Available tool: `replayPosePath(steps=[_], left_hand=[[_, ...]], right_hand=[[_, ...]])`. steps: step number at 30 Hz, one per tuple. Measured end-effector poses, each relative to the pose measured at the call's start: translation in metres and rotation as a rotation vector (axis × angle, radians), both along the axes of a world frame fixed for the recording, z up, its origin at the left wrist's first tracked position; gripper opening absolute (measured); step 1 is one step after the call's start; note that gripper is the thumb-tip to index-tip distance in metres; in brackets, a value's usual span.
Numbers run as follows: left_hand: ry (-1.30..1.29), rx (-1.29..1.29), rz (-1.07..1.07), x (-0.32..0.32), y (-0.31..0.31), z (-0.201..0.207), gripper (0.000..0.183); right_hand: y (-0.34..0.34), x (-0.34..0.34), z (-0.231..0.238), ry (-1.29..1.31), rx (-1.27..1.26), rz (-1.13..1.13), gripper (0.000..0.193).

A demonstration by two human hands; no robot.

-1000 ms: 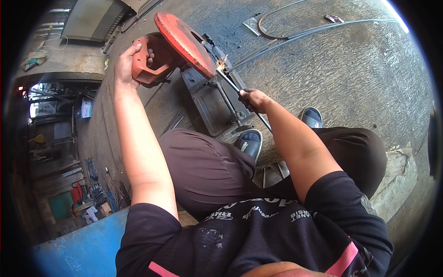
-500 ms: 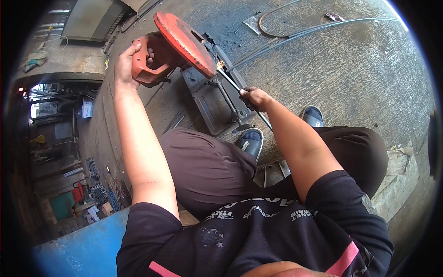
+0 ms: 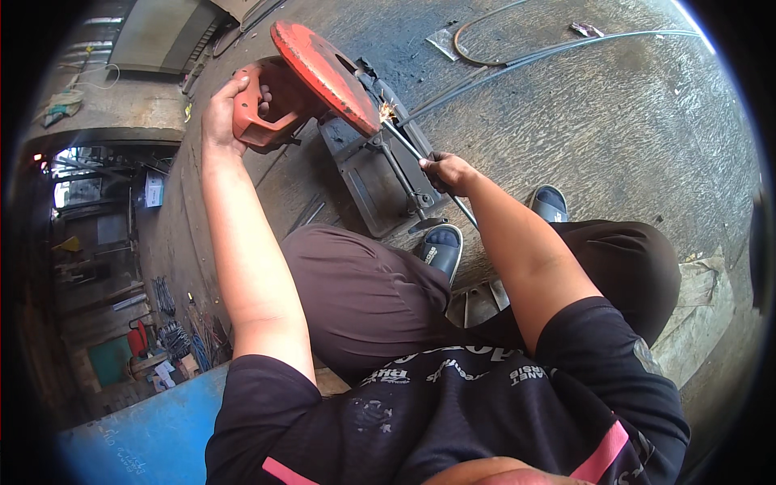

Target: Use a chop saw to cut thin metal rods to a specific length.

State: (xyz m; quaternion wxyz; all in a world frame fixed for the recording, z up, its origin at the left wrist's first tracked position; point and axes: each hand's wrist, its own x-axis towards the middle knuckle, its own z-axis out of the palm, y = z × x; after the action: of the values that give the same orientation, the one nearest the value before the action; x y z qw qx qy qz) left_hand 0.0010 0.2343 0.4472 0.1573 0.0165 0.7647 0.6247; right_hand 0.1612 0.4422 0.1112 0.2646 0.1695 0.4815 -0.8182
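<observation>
Your left hand (image 3: 221, 117), upper left of centre, is wrapped around the orange-red D-shaped handle (image 3: 252, 132) of a cut-off saw, while your right hand (image 3: 447, 173), just right of the frame's centre, is clenched around a slender metal rod (image 3: 413, 146). The saw's round red guard (image 3: 327, 77) lies tilted across the upper centre, its paint chipped along the rim. At its lower right edge, sparks (image 3: 387, 111) appear by the rod's upper end; the exact contact is hidden by their glare. From there the rod slopes down and rightward, passing through your right fist and out below it. The saw's grey base (image 3: 373, 196) rests on the floor (image 3: 614, 121) near the centre, with a clamp screw (image 3: 396, 171) running along it. Below the base is one dark sandal (image 3: 441, 252). Long thin bars (image 3: 558, 50) cross the floor at upper right, near a brown curved hose (image 3: 458, 44).
</observation>
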Motion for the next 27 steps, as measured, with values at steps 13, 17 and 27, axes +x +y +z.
replayPosePath(steps=[13, 17, 27], left_hand=[[0.013, 0.031, -0.037, 0.001, 0.001, 0.0, 0.03], [0.012, 0.038, -0.03, 0.002, 0.003, 0.0, 0.03], [0.011, 0.025, -0.021, 0.003, 0.004, 0.001, 0.03]], right_hand=[[-0.002, 0.003, 0.011, -0.027, -0.014, -0.047, 0.027], [0.0, 0.004, 0.011, -0.025, 0.004, -0.037, 0.027], [0.003, 0.004, 0.014, -0.053, -0.027, -0.008, 0.025]])
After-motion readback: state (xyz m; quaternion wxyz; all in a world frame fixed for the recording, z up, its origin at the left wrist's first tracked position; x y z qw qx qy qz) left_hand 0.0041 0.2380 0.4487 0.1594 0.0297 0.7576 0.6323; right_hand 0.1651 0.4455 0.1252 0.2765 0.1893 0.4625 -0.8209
